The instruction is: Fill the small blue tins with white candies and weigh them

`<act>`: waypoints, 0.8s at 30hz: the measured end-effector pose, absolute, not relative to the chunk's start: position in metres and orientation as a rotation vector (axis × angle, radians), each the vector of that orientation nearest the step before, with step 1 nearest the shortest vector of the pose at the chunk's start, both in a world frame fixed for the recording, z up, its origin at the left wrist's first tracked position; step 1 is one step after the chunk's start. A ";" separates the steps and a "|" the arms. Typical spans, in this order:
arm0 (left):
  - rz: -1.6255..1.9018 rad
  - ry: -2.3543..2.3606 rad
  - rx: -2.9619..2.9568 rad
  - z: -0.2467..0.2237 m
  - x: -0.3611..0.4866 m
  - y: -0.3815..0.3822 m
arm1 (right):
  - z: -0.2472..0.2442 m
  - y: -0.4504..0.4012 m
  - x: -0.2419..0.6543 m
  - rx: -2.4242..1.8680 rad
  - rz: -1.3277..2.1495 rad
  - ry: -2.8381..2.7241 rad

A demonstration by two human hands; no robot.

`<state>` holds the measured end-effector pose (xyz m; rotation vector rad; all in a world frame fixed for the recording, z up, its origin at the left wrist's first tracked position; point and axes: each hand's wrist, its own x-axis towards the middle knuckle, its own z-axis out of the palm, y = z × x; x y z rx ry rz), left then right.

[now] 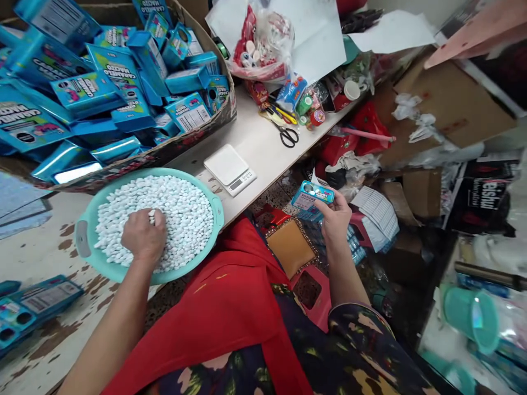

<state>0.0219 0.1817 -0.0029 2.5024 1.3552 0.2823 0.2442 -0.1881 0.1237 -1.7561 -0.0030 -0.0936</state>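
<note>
Resting our left hand [144, 236] among the white pieces [187, 222] in the turquoise tub [115, 270] at left, we have it curled around a few; farther right, our right hand [336, 213] is clamped on a small blue box [307, 198]. Beyond, between them, lies a white scale [226, 164]; a carton [201, 131] of blue boxes [113, 68] stands far left.

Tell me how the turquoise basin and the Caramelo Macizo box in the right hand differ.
The turquoise basin is broad and rounded; the Caramelo Macizo box is small and rectangular. The basin rests on the table; the box is held in the right hand. Both are bluish.
</note>
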 end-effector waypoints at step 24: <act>0.624 0.905 0.197 0.055 0.012 0.208 | 0.108 -0.022 0.188 -1.803 0.403 -0.556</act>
